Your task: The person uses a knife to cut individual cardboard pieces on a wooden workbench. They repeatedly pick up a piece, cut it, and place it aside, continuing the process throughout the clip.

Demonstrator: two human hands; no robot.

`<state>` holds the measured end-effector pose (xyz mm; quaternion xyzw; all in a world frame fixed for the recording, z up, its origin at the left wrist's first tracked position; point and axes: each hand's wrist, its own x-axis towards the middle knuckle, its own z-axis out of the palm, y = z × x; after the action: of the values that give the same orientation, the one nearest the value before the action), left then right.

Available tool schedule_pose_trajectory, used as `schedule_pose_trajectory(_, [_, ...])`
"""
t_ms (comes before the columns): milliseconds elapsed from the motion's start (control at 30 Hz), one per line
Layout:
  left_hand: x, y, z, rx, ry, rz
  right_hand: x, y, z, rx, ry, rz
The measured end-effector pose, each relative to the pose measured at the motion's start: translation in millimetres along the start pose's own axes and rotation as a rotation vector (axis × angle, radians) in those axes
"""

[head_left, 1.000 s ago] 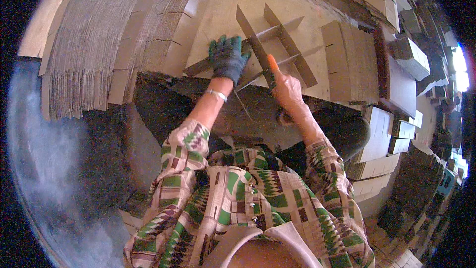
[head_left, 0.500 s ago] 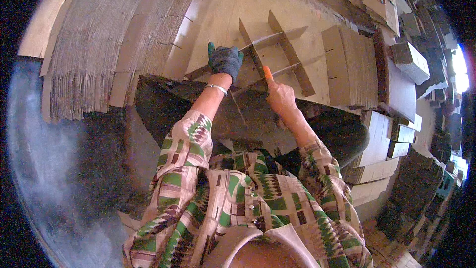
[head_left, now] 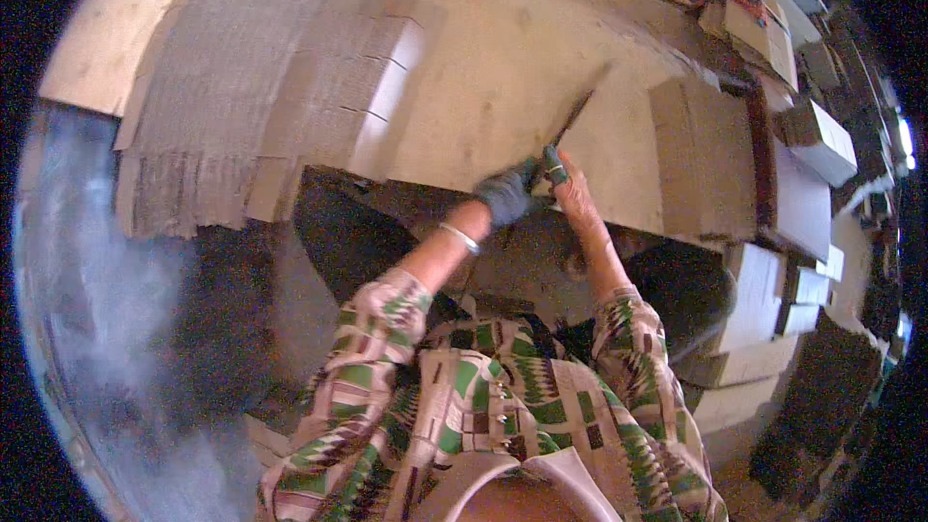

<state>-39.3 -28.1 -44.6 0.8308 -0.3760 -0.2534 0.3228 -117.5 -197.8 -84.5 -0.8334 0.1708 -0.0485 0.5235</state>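
My left hand (head_left: 507, 195), in a dark grey glove with green fingertips, meets my right hand (head_left: 574, 195) at the near edge of the wooden board. Both are closed around a cardboard divider (head_left: 578, 114), which appears folded flat and is seen edge-on. It slants up and away to the right, its far end smeared by motion. My right hand is bare apart from an orange cover on a fingertip. The part of the divider between my palms is hidden.
On the left of the wooden board (head_left: 474, 48) stand long rows of cardboard strips (head_left: 222, 87), with slotted pieces (head_left: 333, 87) beside them. Another cardboard stack (head_left: 701, 155) is at the right. Boxes (head_left: 749, 295) are piled beyond my right arm.
The open divider grid has been collapsed into a narrow, slanted bundle. My left hand has moved right and nearer to me, joining my right hand.
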Motion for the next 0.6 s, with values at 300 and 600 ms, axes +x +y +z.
schedule_pose_trajectory(300, [-22,-72,-210,0.247,0.838,-0.200,7,-73,38,0.394,-0.180,0.169])
schedule_pose_trajectory(600, [-59,-135,-313,1.012,0.620,-0.786,-43,35,42,0.172,-0.094,0.248])
